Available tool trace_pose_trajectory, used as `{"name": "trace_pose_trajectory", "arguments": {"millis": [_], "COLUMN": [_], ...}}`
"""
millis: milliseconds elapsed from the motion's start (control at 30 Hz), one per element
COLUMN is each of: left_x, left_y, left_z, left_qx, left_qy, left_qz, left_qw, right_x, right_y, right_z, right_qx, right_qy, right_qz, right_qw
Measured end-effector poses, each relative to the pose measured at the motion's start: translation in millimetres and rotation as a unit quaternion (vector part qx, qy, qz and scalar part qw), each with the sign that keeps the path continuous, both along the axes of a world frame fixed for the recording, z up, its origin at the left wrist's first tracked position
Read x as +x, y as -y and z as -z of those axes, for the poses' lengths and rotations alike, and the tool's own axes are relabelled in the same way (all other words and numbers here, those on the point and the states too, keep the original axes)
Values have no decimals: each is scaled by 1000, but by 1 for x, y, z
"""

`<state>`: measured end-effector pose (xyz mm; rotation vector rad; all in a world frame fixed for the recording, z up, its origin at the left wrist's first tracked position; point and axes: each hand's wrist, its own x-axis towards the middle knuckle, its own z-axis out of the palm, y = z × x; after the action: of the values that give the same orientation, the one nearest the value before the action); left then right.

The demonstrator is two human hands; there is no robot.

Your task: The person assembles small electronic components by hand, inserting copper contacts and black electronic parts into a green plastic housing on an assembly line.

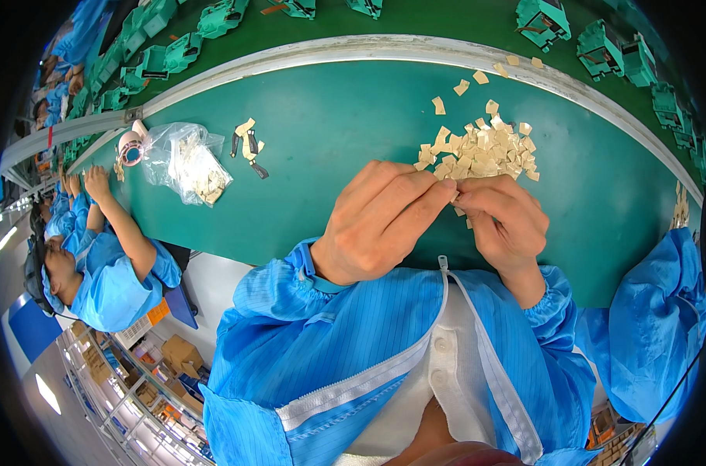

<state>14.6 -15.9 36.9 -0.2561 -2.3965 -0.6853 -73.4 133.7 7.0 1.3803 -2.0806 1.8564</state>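
The counter [329, 132] is deep green, edged by a pale grey rail [415, 48]. The heap of small cut pieces [483, 149] is tan to pale gold. The person's smock sleeves [291, 311] are bright blue with fine pinstripes and a white zipper band [353, 388]. The clear plastic bag [183, 161] holds more tan pieces. The tape roll [130, 147] is pink and white. The plastic housings [541, 22] beyond the rail are teal green.

A bright blue striped smock [322, 334] with elastic cuffs [310, 272] and a pale grey zipper [477, 349], open over a white buttoned shirt [446, 365].
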Motion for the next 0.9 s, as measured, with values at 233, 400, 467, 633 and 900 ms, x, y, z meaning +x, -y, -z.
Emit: {"name": "trace_pose_trajectory", "arguments": {"millis": [233, 400, 467, 633, 900], "left_x": [1, 1, 0, 2, 7], "left_y": [0, 2, -2, -6, -10], "left_z": [2, 1, 1, -6, -8], "left_qx": [84, 160, 173, 222, 338], "left_qy": [27, 72, 74, 115, 199], "left_qz": [-37, -66, -64, -52, -28], "left_qw": [995, 982, 980, 967, 919], "right_x": [-4, -8, -11, -9, -12], "right_y": [-4, -19, -23, -22, -6], "right_z": [-5, -4, -3, -14, -12], "right_qx": [3, 114, 120, 102, 37], "right_qy": [-26, -4, -7, 15, -213], "right_qz": [8, -7, -15, 18, 38], "right_qw": [1000, 993, 993, 994, 976]}}
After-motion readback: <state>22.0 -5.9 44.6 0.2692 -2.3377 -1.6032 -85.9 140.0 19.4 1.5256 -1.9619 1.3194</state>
